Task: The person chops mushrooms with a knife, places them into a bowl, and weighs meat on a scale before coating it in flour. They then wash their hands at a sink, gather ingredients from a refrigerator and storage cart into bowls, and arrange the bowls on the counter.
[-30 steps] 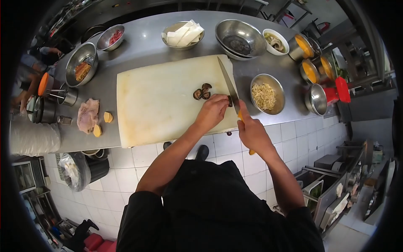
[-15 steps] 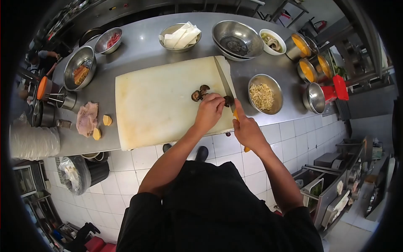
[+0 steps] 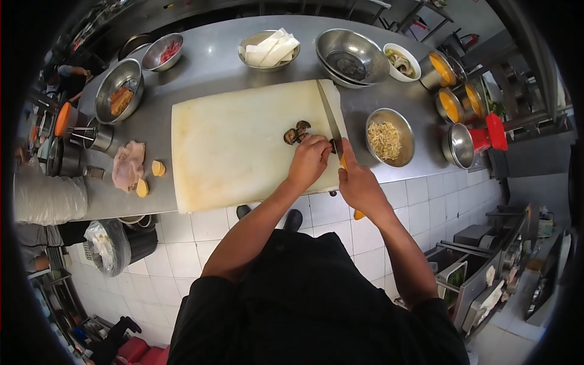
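Note:
My right hand [image 3: 360,185] is wrapped round the orange handle of a long kitchen knife [image 3: 329,113], whose blade points away from me along the right side of a white cutting board [image 3: 237,140]. My left hand [image 3: 308,159] has its fingers bent and pressed together beside the blade. At its fingertips a small dark piece of mushroom [image 3: 333,145] just shows, mostly hidden by the fingers and the knife. Several brown mushroom pieces [image 3: 297,132] lie on the board just beyond the left hand.
Right of the board stands a bowl of pale shreds [image 3: 384,141]. Along the back are a bowl of white strips [image 3: 271,50] and stacked metal bowls [image 3: 351,56]. Raw meat [image 3: 129,165] and yellow slices [image 3: 142,188] lie at left. Another person's leg [image 3: 36,243] shows far left.
The mushroom piece at my left fingertips is now more covered by the fingers. The view has shifted slightly. Another person's leg has come into view at the far left.

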A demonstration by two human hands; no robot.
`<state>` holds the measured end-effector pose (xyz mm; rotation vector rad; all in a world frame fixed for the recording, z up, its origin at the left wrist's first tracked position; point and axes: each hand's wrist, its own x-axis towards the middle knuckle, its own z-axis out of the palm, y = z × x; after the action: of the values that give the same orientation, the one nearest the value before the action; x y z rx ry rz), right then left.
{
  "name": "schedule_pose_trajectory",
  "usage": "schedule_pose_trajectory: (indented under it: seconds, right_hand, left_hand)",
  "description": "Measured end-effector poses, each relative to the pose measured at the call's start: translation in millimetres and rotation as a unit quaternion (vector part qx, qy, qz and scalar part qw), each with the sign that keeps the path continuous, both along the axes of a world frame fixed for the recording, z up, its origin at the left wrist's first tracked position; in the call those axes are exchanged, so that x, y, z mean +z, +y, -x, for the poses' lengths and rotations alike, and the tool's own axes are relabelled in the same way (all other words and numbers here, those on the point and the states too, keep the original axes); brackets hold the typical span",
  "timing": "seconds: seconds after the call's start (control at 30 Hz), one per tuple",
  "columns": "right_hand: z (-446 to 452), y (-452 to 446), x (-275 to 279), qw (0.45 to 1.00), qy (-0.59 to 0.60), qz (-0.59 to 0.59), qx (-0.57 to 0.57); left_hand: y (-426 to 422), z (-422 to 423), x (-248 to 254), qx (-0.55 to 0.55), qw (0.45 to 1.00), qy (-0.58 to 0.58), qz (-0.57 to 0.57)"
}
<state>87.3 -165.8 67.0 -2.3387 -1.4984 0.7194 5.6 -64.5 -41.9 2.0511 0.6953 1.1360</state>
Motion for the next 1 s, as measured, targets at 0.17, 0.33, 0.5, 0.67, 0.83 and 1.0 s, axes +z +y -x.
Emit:
schedule_pose_trajectory:
  seconds: [0.17,0.33,0.5,0.67,0.83,1.0]
  right_hand:
    - [0.4,11.5,-15.2,0.999,0.028,-0.008,-0.025]
    - [0.6,2.5,-1.6,1.000,0.025,-0.011,-0.013]
    - [10.3,6.6,-18.2,0.999,0.035,-0.014,-0.031]
    - [-5.5,7.3,-14.7,0.999,0.036,-0.016,-0.030]
    - [-2.1,-4.0,-5.1,0.996,0.045,-0.069,-0.017]
    - [12.9,-15.8,-18.1,0.994,0.089,-0.051,-0.024]
  left_hand:
    - [2.9,-1.6,-1.9,-0.013,1.000,-0.005,-0.014]
    - [0.6,-0.1,-1.3,-0.013,1.000,-0.012,-0.016]
    - [0.3,-2.1,-1.1,-0.014,1.000,-0.016,-0.005]
    - [2.8,-0.8,-0.7,-0.019,0.999,0.025,-0.026]
    - [26.7,9.1,28.4,0.043,0.997,0.034,-0.050]
    - [67.3,16.2,29.5,0.027,0.978,0.202,0.042]
